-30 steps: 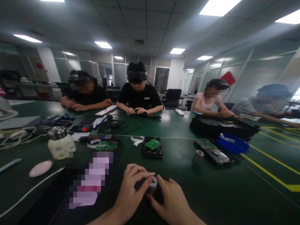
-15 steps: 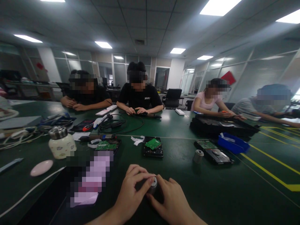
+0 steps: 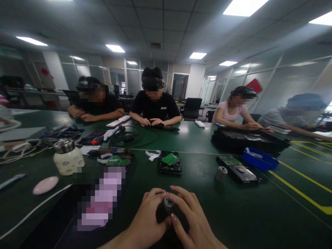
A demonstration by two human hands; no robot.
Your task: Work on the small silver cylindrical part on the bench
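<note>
A small grey metal cylinder [image 3: 168,204] with a round, recessed top stands upright between my hands, low in the middle of the view. My left hand [image 3: 147,212] curls round its left side, fingers at the back and thumb at the front. From the right, my right hand [image 3: 190,211] closes on it, index finger reaching over the top edge and thumb at the near right side. The fingers hide part of its wall. Another metal cylinder [image 3: 221,174] stands on the green table farther right, apart from both hands.
Two hard drives, one in the middle [image 3: 170,169] and one at right [image 3: 243,173], lie beyond my hands near a blue bin [image 3: 260,160]. A cream bottle [image 3: 68,159], a pink oval object [image 3: 45,185] and a white cable are at left. Several people sit across the table.
My right index finger has moved up and over the cylinder's top edge. My left thumb has dropped from the top to its near side. The view has shifted slightly.
</note>
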